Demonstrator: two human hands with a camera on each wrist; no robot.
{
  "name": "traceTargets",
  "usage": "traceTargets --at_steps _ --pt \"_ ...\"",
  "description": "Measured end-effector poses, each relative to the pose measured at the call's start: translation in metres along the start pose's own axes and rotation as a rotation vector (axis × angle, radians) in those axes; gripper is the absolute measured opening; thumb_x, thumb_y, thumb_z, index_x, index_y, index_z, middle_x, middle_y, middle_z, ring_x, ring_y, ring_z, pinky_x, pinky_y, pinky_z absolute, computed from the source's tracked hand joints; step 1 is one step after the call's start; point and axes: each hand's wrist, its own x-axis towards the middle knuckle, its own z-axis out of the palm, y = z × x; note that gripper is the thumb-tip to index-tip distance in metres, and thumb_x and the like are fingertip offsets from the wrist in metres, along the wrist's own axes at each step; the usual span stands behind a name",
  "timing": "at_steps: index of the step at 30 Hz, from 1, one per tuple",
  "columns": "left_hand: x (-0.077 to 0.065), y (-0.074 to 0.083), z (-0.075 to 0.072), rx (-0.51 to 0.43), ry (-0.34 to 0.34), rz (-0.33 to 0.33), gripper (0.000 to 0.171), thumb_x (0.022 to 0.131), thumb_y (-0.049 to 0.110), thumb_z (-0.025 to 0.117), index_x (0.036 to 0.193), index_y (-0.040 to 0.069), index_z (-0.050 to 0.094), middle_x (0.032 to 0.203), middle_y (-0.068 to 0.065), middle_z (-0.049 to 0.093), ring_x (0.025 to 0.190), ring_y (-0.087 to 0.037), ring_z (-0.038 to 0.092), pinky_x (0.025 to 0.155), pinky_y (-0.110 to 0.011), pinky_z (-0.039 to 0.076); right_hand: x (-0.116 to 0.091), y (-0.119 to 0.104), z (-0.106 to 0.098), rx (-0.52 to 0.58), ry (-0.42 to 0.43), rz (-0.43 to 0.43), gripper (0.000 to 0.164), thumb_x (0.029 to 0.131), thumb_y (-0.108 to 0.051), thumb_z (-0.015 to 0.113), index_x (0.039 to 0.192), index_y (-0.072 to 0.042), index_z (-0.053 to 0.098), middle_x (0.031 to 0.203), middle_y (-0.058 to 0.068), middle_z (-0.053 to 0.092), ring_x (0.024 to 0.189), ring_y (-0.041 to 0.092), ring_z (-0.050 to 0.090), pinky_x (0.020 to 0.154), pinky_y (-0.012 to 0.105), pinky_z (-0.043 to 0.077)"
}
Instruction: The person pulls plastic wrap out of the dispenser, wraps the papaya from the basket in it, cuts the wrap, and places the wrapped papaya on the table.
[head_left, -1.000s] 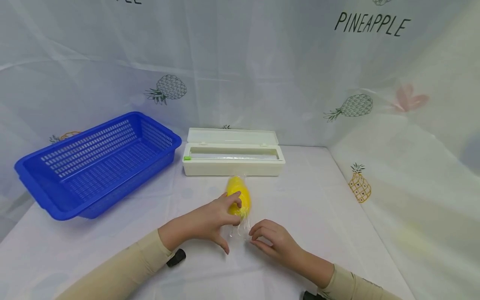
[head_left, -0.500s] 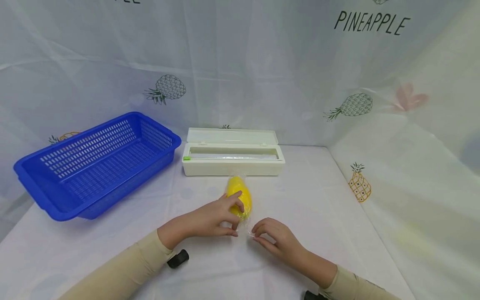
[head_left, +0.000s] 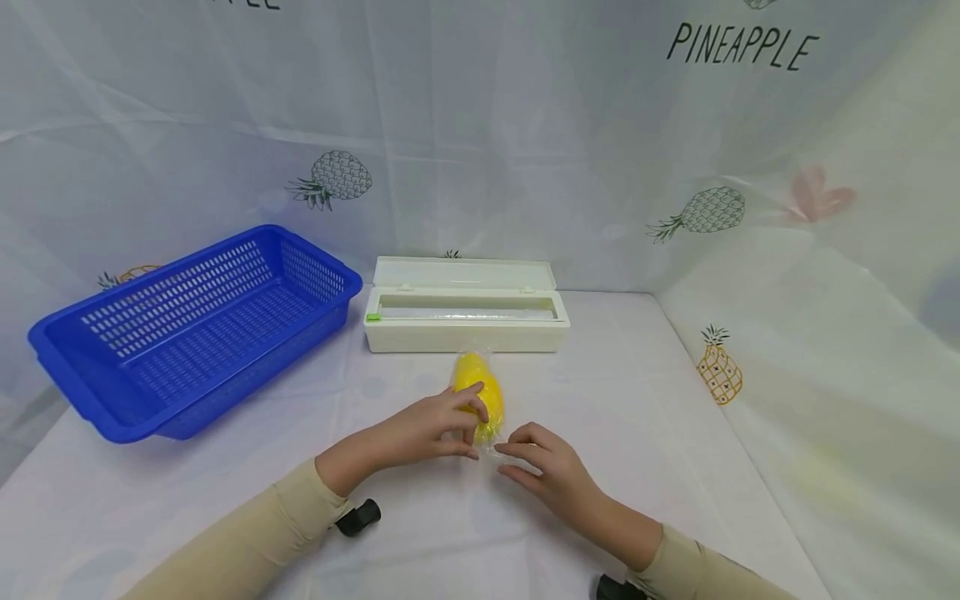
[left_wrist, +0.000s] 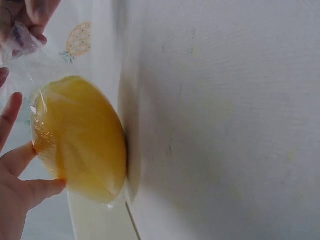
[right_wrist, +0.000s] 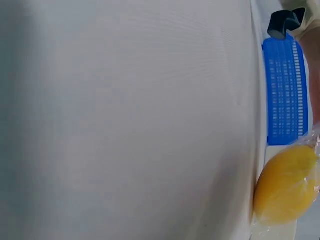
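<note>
Moved: left hand [head_left: 423, 427] has drawn its thumb toward the clear film [left_wrist: 22, 44]; right hand [head_left: 555, 477] has parted thumb from index finger.
Left fingers: spread, two tips touching the yellow object [head_left: 477, 372].
Right fingers: at the film's end; cannot tell whether pinching.
Yellow object: wrapped, on the table [head_left: 637, 400].
Film step: apparently gathering loose wrap; next calls for a firm pinch.
</note>
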Motion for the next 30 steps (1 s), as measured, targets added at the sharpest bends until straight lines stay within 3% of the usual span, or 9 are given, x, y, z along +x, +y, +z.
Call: traceTargets --at_steps 3,6,9,13,18,22,26,30 --pt "0.000 0.000 0.001 -0.005 0.032 -0.033 0.018 0.087 0.022 0.073 0.083 0.014 0.058 0.117 0.002 0.055 0.137 -0.031 0.039 0.107 -0.043 0.038 0.007 0.003 0.000 -0.005 0.026 -0.003 0.018 0.072 -0.003 0.085 0.085 -0.008 0.073 0.088 -0.002 0.055 0.079 0.011 0.056 0.069 0.015 0.048" --pt "0.001 -0.001 0.002 -0.030 0.067 -0.082 0.016 0.089 0.019 0.070 0.085 0.013 0.056 0.116 0.000 0.058 0.135 -0.028 0.042 0.109 -0.047 0.034 0.013 0.009 -0.001 0.017 0.035 0.007 0.023 0.068 0.001 0.085 0.080 -0.010 0.069 0.092 0.000 0.057 0.084 0.014 0.057 0.075 0.018 0.048" --pt "0.003 -0.001 0.004 -0.060 0.117 -0.120 0.016 0.091 0.016 0.067 0.085 0.013 0.053 0.113 -0.001 0.060 0.133 -0.027 0.045 0.108 -0.045 0.036 0.017 0.016 -0.002 0.047 0.008 0.052 0.024 0.073 0.001 0.082 0.082 -0.010 0.063 0.105 0.006 0.062 0.097 0.021 0.061 0.086 0.021 0.049" --pt "0.006 -0.005 0.007 -0.070 0.225 -0.129 0.017 0.092 0.012 0.066 0.084 0.012 0.051 0.108 -0.003 0.060 0.120 -0.022 0.055 0.097 -0.034 0.048 0.022 0.024 0.000 0.086 -0.037 0.148 0.020 0.085 0.000 0.072 0.086 -0.009 0.054 0.124 0.011 0.063 0.116 0.028 0.059 0.099 0.031 0.046" --pt "0.009 -0.009 0.010 -0.053 0.341 -0.109 0.017 0.091 0.007 0.066 0.085 0.009 0.051 0.107 -0.006 0.060 0.104 -0.020 0.057 0.091 -0.033 0.049 0.029 0.030 0.005 0.092 0.000 0.208 0.015 0.090 0.001 0.065 0.094 -0.007 0.052 0.125 0.010 0.064 0.121 0.031 0.056 0.101 0.045 0.043" --pt "0.011 -0.010 0.010 -0.044 0.355 -0.138 0.014 0.093 0.009 0.065 0.086 0.008 0.053 0.112 -0.008 0.062 0.110 -0.022 0.057 0.094 -0.036 0.048 0.035 0.033 0.009 0.088 0.064 0.210 0.016 0.090 0.003 0.064 0.099 -0.004 0.053 0.118 0.010 0.068 0.114 0.029 0.061 0.097 0.043 0.047" --pt "0.012 -0.009 0.008 -0.090 0.342 -0.209 0.013 0.094 0.014 0.065 0.086 0.010 0.055 0.113 -0.005 0.062 0.114 -0.023 0.056 0.098 -0.039 0.046 0.039 0.034 0.010 0.098 0.082 0.220 0.017 0.089 0.005 0.065 0.097 -0.005 0.054 0.114 0.009 0.070 0.111 0.026 0.064 0.095 0.035 0.048" --pt "0.011 -0.006 0.008 -0.087 0.347 -0.218 0.027 0.082 0.022 0.080 0.087 0.013 0.055 0.108 -0.001 0.060 0.107 -0.020 0.056 0.094 -0.038 0.046 0.041 0.033 0.010 0.096 0.071 0.226 0.018 0.087 0.006 0.067 0.096 -0.005 0.055 0.112 0.008 0.071 0.109 0.025 0.065 0.092 0.035 0.050"
